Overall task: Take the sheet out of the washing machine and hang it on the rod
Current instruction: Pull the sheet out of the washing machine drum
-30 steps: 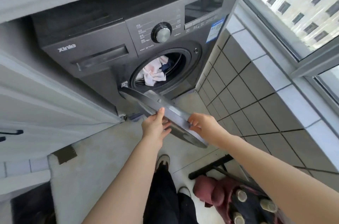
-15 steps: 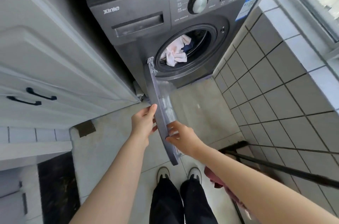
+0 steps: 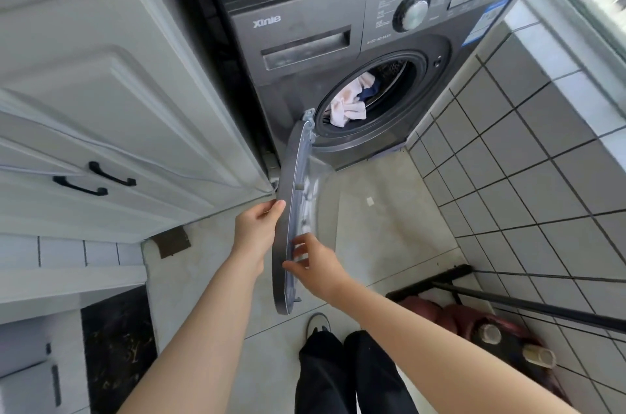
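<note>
Cabinets (image 3: 111, 115): white panelled doors fill my view from 9 to 11 o'clock, with two black pull handles (image 3: 95, 178) close together.
Washing machine (image 3: 325, 40): dark grey front-loader at 12 o'clock, tight beside the cabinets; the round porthole stands open.
Tiled wall (image 3: 528, 183): grey square tiles run from 1 to 4 o'clock, under a window ledge.
Floor (image 3: 382, 217): pale tiles in front of the machine; I see my two black trouser legs and one shoe toe at 6 o'clock.
Door (image 3: 288, 210): hinged at the porthole's left edge and swung wide, edge-on to me, reaching toward the middle of the frame.
Sheet (image 3: 349, 101): crumpled pale pink cloth inside the drum, at the lower left of the opening (a dark blue piece lies against it).
Left hand (image 3: 259, 227): on the door's outer side, fingers straight, fingertips resting against the rim.
Right hand (image 3: 316, 264): on the door's inner side, fingers loosely bent and touching the inner rim; I cannot tell whether it pinches the rim.
Dial (image 3: 411, 14): silver knob on the control panel, above the porthole.
</note>
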Available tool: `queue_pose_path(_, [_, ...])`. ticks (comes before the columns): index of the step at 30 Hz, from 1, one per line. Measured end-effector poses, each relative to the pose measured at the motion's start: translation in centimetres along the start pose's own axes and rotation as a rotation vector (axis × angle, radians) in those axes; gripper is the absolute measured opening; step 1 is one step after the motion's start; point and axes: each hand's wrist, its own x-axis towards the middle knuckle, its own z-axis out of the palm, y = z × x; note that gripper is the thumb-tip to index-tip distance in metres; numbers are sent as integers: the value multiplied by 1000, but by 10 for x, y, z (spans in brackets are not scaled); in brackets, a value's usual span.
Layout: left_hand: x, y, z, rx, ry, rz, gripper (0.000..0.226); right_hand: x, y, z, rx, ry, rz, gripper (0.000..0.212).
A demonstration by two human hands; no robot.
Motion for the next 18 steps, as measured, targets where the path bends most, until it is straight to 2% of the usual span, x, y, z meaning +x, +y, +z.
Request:
queue_pose_path(4, [1,-6,-3,-16,54,14,22,2,7,-28,-63,-6,2,44])
queue_pose_path(6, [-2,0,2,11,97,10,26,4,15,-49,-97,12,15,43])
queue_pose_path(8, [-7,14,10,161,225,124,35,7,24,-73,-127,31,41,42])
queue_pose_path(11, [-23,43,34,359,371,431,39,14,40,-112,-153,65,75,39])
queue_pose_path(14, [-21,65,72,419,356,569,39,28,57,-153,-185,85,92,38])
queue_pose_path(18, [-3,70,134,439,282,529,36,57,83,-206,-230,83,122,42])
